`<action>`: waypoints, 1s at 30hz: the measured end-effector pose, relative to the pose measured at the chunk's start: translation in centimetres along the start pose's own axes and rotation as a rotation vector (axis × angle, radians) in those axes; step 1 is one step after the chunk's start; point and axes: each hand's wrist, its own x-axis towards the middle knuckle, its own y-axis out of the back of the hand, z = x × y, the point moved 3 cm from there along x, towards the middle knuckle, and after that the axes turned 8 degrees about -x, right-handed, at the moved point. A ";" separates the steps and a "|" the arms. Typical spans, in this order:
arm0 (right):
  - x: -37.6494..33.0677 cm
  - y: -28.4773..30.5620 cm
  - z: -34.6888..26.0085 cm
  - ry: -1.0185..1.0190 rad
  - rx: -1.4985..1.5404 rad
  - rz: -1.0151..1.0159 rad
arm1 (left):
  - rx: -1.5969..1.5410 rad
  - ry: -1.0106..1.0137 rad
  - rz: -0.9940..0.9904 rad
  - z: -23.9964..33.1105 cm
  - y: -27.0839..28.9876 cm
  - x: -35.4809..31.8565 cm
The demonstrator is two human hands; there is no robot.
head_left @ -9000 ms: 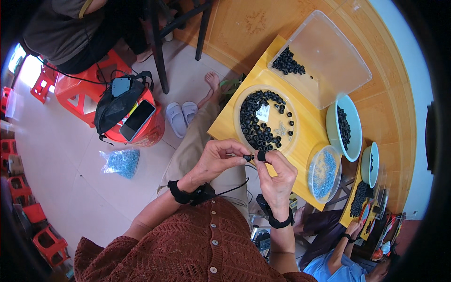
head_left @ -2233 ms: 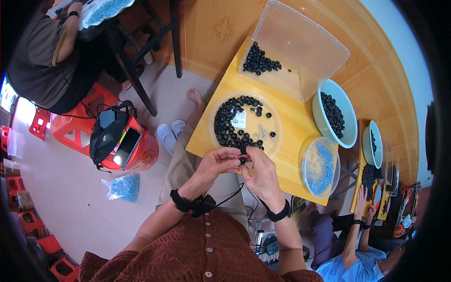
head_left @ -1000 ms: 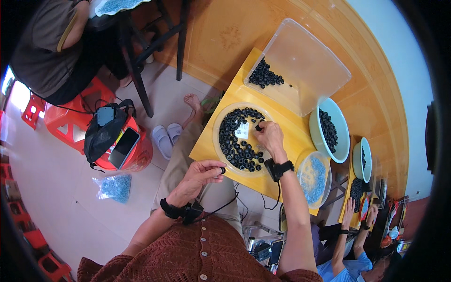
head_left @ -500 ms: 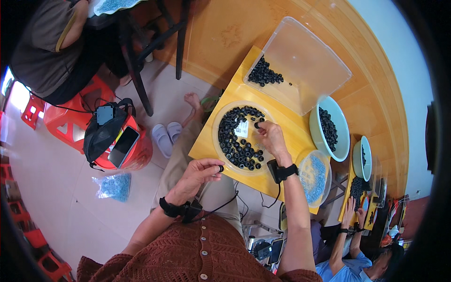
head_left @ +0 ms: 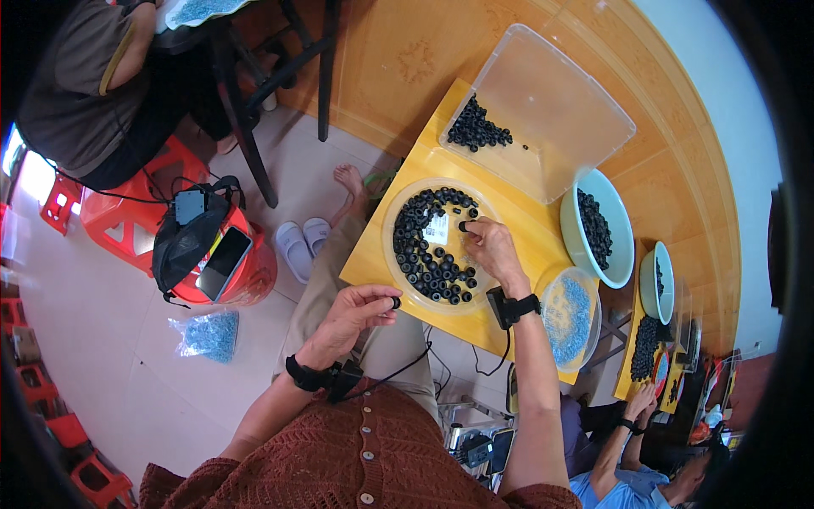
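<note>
The person's hands are well apart, whereas about two seconds ago they met fingertip to fingertip just past the near rim of the round dish (head_left: pixel 454 243). The left hand (head_left: pixel 349 322) is in front of the yellow table (head_left: pixel 363 265), below the dish, its thumb and forefinger closed narrowly on a small black piece (head_left: pixel 396 302). The right hand (head_left: pixel 494 253) now reaches over the right part of the dish, fingertips drawn close together. A dark shape shows at its forefinger; whether that is a pinched piece or something worn on the finger cannot be told.

Against half a second ago, both hands have barely shifted. The loose black pieces (head_left: pixel 415 254) form a curved heap along the dish's left and near sides, partly around a white label (head_left: pixel 437 229). The clear bin (head_left: pixel 560 110), the pale green bowl (head_left: pixel 625 246) and the clear dish of blue bits (head_left: pixel 566 321) keep their places on the table.

At lower right, the hands (head_left: pixel 642 402) of a co-worker in a blue shirt (head_left: pixel 623 489) are now close together; half a second ago one was stretched out flat.
</note>
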 end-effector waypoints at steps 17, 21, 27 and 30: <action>0.2 -0.5 -0.2 0.015 -0.112 -0.058 | 0.010 -0.003 0.020 0.0 0.3 0.0; 0.0 -0.5 0.0 0.022 -0.128 -0.048 | 0.018 -0.002 0.017 0.0 0.2 -0.1; -0.7 -1.0 0.1 0.132 -0.250 0.003 | 0.032 -0.003 0.019 0.0 0.1 -0.3; -0.9 -1.5 0.1 0.133 -0.335 -0.034 | 0.027 0.001 0.015 -0.1 0.2 -0.3</action>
